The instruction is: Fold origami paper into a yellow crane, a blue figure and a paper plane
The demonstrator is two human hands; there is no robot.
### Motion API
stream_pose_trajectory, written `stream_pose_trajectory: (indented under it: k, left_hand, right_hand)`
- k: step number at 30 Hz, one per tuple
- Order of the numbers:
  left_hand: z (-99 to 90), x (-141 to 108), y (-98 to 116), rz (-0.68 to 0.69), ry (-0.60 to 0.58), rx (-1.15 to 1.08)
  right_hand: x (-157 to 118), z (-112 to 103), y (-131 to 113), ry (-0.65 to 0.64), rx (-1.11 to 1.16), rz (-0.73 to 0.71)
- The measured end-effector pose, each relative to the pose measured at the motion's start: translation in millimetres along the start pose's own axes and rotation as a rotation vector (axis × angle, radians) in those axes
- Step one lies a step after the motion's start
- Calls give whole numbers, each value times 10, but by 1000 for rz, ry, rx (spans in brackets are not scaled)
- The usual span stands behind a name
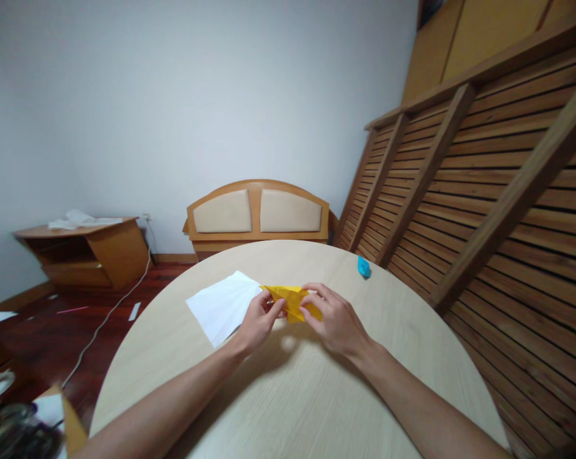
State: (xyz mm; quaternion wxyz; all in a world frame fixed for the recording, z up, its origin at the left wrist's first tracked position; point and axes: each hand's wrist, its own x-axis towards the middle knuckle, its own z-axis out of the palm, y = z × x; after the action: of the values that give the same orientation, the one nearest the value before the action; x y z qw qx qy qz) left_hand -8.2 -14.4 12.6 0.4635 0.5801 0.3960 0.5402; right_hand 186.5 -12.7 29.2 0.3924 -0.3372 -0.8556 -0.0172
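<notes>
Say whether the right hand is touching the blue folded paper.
Apart: the head view shows bare tabletop between the right hand and the blue folded paper.

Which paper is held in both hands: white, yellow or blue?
The yellow paper: the left hand and right hand grip it, while the white paper and blue paper lie on the table.

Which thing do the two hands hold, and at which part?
The hands hold the folded yellow paper, one at each side end.

The head view looks forward and down from above the table (269, 408) at its six o'clock side, near it; the wall (221, 95) stands farther, toward twelve.
</notes>
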Motion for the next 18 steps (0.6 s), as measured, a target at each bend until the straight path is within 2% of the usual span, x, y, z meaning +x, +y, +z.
stream_pose_trajectory:
  k: [4,10,12,14,16,18]
  left_hand:
    - [27,-24,24,-16,-16,-58]
    - [25,-35,20,-15,-23,-25]
    - [-9,-28,21,1,35,1]
    - [-50,-11,7,-3,145,24]
    - [-84,12,-22,-81,204,-3]
    - [-101,33,-55,-211,158,-99]
  right_hand:
    - [-9,26,-8,0,20,24]
    - [-11,57,-6,-40,203,75]
    - [-4,40,4,-36,281,73]
    - [2,13,21,-26,359,77]
    - [7,-20,40,-29,421,62]
    - [11,-61,56,-43,457,42]
